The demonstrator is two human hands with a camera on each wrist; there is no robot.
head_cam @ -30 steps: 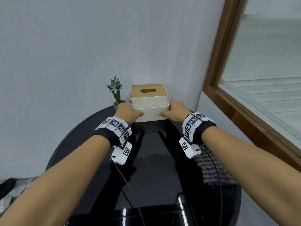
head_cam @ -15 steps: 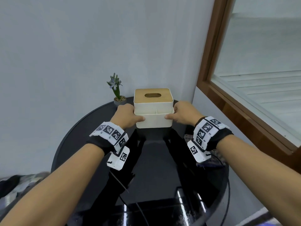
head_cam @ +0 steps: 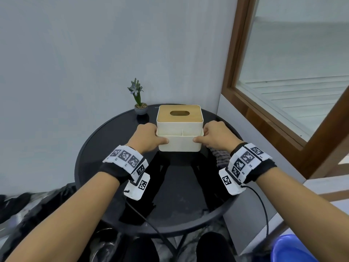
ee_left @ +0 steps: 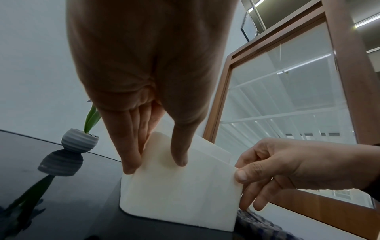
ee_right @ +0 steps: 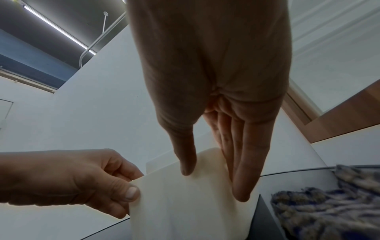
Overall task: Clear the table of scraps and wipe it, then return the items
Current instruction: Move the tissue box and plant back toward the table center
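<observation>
A cream tissue box (head_cam: 179,129) with a wooden lid and a slot stands at the back of the round black glass table (head_cam: 179,195). My left hand (head_cam: 149,138) grips its left side, thumb on the front face and fingers along the side. My right hand (head_cam: 211,136) grips the right side the same way. In the left wrist view my left hand (ee_left: 155,164) holds the box (ee_left: 180,194), whose base is down at the tabletop. The right wrist view shows my right hand (ee_right: 213,183) on the box (ee_right: 185,211).
A small potted plant (head_cam: 140,108) stands behind and left of the box. A striped cloth (head_cam: 221,157) lies under my right wrist, beside the box. The wall and a wood-framed window (head_cam: 264,120) close the back and right. A blue object (head_cam: 290,250) sits on the floor at lower right.
Both hands keep their hold. The box has come a little toward me, away from the plant and the wall. The head view has tilted down, and more of the table shows.
</observation>
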